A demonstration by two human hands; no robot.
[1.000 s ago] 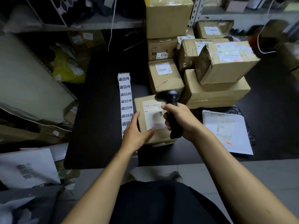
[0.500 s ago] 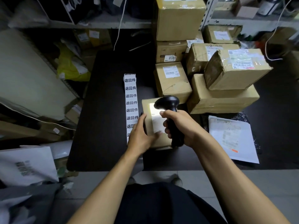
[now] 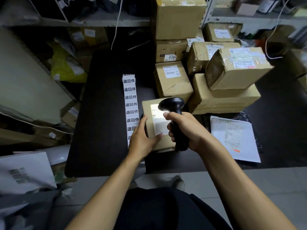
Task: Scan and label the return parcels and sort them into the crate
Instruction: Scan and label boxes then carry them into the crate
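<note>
Scanning: right hand [image 3: 191, 130] clenches barcode scanner [image 3: 174, 113] over small carton's [image 3: 149, 123] shipping label, left hand [image 3: 142, 138] flat, steadying it beside return-sticker strip [image 3: 131, 103].

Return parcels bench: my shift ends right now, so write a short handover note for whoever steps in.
Right hand grips the black scanner, aimed down at the small parcel; its light glows on the shipping label.
Left hand lies open against the parcel's left side, steadying it on the dark table.
Return sticker strip lies just left of the parcel.
Stacked boxes wait behind; a white mailer lies to the right.
Done: scanning is under way.
Left: no return sticker shows on this parcel; sort it, then the rest. No crate in view.
</note>
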